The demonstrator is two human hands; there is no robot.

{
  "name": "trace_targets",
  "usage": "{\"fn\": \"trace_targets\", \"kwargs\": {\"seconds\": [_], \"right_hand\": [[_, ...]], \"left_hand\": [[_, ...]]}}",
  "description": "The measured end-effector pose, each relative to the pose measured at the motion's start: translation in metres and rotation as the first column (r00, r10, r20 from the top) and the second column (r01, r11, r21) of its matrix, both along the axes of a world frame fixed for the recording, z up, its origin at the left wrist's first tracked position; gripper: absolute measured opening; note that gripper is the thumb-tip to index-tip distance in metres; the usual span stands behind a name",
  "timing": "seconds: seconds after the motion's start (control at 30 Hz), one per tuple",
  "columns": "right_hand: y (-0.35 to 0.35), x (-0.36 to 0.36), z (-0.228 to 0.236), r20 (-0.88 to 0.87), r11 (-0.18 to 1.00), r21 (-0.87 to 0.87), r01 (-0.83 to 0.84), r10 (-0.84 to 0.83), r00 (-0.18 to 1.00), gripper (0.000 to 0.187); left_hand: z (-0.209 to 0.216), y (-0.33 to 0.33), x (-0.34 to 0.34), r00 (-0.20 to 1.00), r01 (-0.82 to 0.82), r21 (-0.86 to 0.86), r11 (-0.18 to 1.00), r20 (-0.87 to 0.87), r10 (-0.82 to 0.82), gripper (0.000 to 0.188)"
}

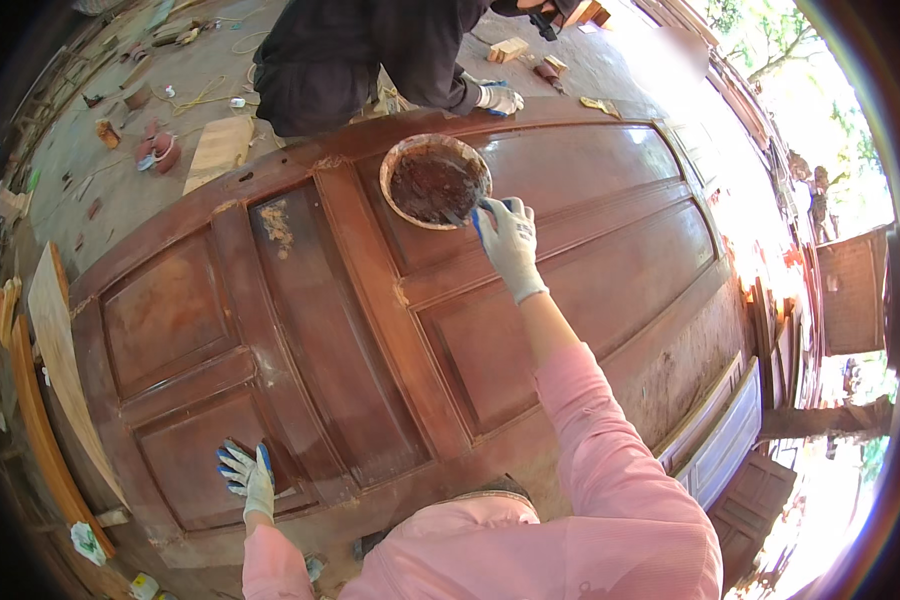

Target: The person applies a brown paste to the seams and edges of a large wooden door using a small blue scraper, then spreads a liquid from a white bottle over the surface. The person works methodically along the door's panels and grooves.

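Note:
A large reddish-brown wooden door (pixel 370 300) with recessed panels lies flat before me. On its far part stands a round bucket (pixel 388 190) holding thick dark brown paste (pixel 430 185). My right hand (pixel 510 245), in a white glove with blue fingertips, reaches to the bucket's near right rim. Its fingers close on a small grey-ended tool (pixel 454 214) dipping into the paste; the glove hides its handle. My left hand (pixel 248 475), gloved alike, rests on the near left panel with fingers spread. A dark patch shows beside those fingers; I cannot tell whether it is shadow.
Across the door a person in dark clothes (pixel 360 60) bends over, one gloved hand (pixel 498 98) at the far edge. Wood offcuts (pixel 220 148) and rubble litter the floor. Long boards (pixel 65 350) lie at the left; more door panels (pixel 725 440) lean at the right.

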State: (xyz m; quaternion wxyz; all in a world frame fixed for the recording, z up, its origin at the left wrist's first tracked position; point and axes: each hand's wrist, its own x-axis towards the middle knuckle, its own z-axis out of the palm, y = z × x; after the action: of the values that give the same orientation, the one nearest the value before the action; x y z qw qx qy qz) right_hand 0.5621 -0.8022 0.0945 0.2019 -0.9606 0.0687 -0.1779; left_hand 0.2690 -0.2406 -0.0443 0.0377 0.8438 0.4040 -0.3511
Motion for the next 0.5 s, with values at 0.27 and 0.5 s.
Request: {"fn": "trace_targets", "kwargs": {"seconds": [0.27, 0.5], "right_hand": [[-0.081, -0.194, -0.019, -0.107, 0.978, -0.081, 0.193, -0.201, 0.974, 0.03], [-0.101, -0.411, -0.041, -0.155, 0.883, 0.066, 0.465, -0.451, 0.879, 0.023]], "left_hand": [[0.012, -0.009, 0.003, 0.988, 0.153, 0.113, 0.982, -0.057, -0.147, 0.091], [0.002, 0.026, -0.014, -0.281, 0.9, -0.156, -0.406, -0.922, -0.268, 0.052]]}}
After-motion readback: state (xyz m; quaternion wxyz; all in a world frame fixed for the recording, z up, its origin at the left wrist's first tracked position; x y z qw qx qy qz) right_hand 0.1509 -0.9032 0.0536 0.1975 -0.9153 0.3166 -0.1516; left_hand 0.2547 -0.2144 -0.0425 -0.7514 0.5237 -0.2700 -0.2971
